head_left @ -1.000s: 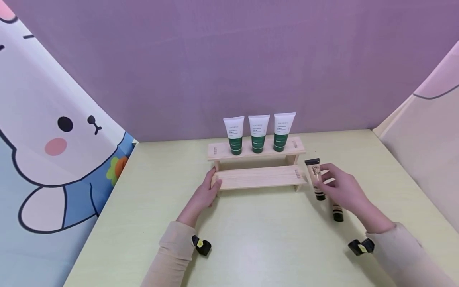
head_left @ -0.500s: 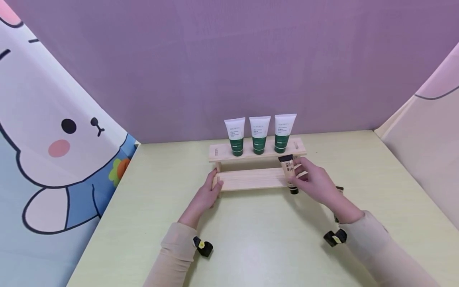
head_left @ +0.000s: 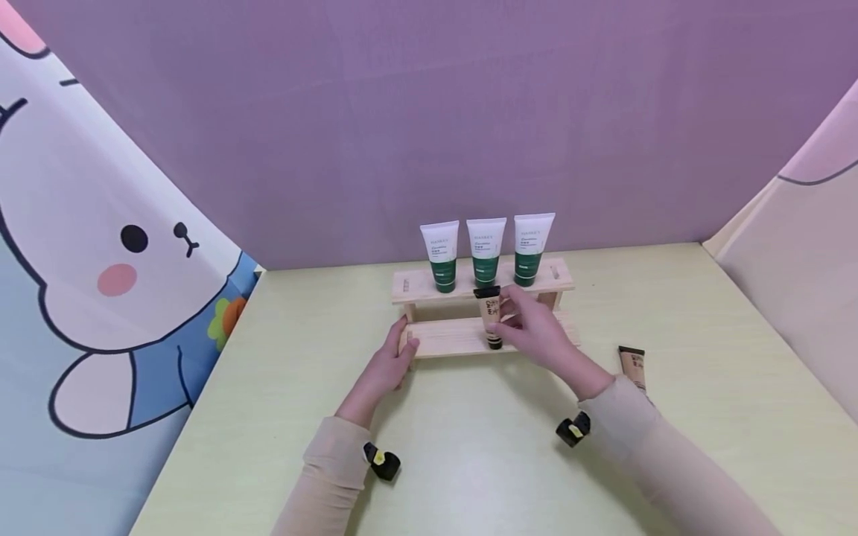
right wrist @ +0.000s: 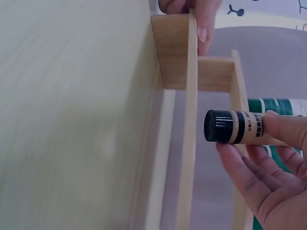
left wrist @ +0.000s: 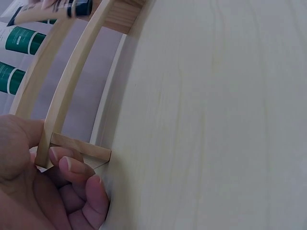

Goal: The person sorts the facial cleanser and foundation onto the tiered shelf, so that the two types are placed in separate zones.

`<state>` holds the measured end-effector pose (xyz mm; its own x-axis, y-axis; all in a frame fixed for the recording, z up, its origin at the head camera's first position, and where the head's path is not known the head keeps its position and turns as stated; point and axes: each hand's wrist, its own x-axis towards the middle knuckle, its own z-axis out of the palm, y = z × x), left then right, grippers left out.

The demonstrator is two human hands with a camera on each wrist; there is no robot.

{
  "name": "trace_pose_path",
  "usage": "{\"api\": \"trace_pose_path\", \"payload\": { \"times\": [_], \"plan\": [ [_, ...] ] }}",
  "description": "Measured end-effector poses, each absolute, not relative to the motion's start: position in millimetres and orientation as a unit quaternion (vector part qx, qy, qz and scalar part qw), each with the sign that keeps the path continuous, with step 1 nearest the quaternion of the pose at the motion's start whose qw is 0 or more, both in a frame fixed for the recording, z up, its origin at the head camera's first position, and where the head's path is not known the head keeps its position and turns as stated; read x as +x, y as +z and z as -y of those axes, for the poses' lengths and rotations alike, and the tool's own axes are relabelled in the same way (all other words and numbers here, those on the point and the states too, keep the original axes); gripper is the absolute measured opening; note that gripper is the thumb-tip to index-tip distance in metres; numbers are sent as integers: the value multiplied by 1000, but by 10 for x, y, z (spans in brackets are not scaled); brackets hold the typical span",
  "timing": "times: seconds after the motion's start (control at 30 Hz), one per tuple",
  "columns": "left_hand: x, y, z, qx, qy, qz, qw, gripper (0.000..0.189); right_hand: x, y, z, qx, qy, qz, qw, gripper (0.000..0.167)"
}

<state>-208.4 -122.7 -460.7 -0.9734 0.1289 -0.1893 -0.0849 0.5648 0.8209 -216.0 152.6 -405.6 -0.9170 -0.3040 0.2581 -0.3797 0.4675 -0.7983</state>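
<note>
My left hand (head_left: 390, 357) grips the left end of the lower step of a two-tier wooden shelf (head_left: 445, 337), thumb on top and fingers curled beneath, as the left wrist view shows. My right hand (head_left: 532, 327) pinches a beige tube with black cap and black end (head_left: 491, 316), cap down, over the middle of the lower step. In the right wrist view the tube's black cap (right wrist: 220, 126) hangs above the step's edge. Three white-and-green tubes (head_left: 439, 253) stand on their caps along the upper step.
A second beige tube (head_left: 633, 365) lies on the pale table (head_left: 482, 461) to the right, partly hidden by the right sleeve. A purple backdrop (head_left: 429, 134) rises behind the shelf, and a cartoon-printed cloth (head_left: 134, 298) hangs on the left.
My right hand has carried the beige tube left from beside the shelf to over the middle of the lower step. The left hand keeps its grip on the shelf.
</note>
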Motion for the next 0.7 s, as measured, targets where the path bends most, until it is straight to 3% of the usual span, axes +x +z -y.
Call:
{"api": "trace_pose_path", "payload": {
  "times": [0.7],
  "plan": [
    [-2096, -4639, 1235, 17, 472, -874, 113, 57, -2287, -4239, -1186, 226, 498, 836, 34, 27]
  ]
}}
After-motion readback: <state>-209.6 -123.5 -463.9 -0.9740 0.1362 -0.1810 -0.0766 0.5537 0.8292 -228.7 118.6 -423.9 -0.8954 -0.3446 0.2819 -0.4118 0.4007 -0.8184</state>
